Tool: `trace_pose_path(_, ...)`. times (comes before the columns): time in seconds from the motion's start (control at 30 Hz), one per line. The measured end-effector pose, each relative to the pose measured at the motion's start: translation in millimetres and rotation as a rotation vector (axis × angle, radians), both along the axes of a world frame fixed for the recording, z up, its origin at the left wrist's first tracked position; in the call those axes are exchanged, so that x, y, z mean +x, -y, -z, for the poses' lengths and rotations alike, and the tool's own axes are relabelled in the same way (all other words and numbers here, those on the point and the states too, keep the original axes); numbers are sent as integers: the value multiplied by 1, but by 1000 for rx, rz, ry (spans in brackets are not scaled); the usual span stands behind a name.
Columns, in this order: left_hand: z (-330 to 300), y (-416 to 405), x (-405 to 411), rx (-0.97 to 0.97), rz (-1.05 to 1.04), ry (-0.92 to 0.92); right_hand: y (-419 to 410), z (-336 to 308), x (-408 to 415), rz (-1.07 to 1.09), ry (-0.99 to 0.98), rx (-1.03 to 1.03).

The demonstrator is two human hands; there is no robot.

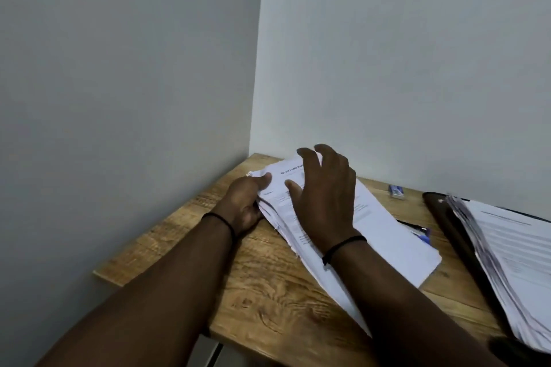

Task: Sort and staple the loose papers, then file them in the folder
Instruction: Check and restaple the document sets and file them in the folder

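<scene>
The left hand (246, 202) grips the near-left edge of a stack of loose papers (387, 235), thumb lying on the top sheet and the other fingers tucked under the ragged edges, so the pile lifts slightly at that side. The right hand (323, 197) hovers just over the same stack, fingers spread and loosely bent, holding nothing; whether the palm touches the top page cannot be told. Each wrist carries a thin black band (343, 246). The stack lies on a wooden surface (268, 301) that fits into a corner of pale walls (119, 68), and its top page bears printed text with a bold heading, too blurred to read in full. To the right of the right hand, a dark pen-like object (419, 231) with a blue tip pokes out from under the stack's far-right edge. Beyond it, further right and towards the back wall, a small blue and white box (396, 191) sits alone on the wood. Well to the right of both hands, an open dark folder (453, 235) lies on the surface with a second thick bundle of printed sheets (515, 259) resting in it, apart from the gripped pile
</scene>
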State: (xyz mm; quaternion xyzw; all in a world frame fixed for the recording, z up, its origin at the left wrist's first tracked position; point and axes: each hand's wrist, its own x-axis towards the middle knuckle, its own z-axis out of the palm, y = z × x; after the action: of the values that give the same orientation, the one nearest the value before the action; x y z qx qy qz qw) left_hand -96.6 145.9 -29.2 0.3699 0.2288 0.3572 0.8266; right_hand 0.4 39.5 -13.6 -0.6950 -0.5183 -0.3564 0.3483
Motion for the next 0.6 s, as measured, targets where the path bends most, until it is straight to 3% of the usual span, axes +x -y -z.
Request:
trace_pose_path(0.07, -2, -2, -2, -6, -10, -2, 3, -1, -11, -142, -56, -53)
trace_pose_path(0.13, -2, -1, -1, -6, 7, -6, 8, 5, -18, -185, -149, -253)
trace_pose_path(0.23, -3, 0, -2, -4, 51, 30, 10, 15, -23, -122, -47, -457)
trace_pose_path(0.43, -5, 1, -5, -50, 196, 109, 7, 15, -22, -69, -31, -459)
trace_pose_path(0.6, -6, -1, -9, -17, 299, 146, 4, 18, -12, -85, -218, -358)
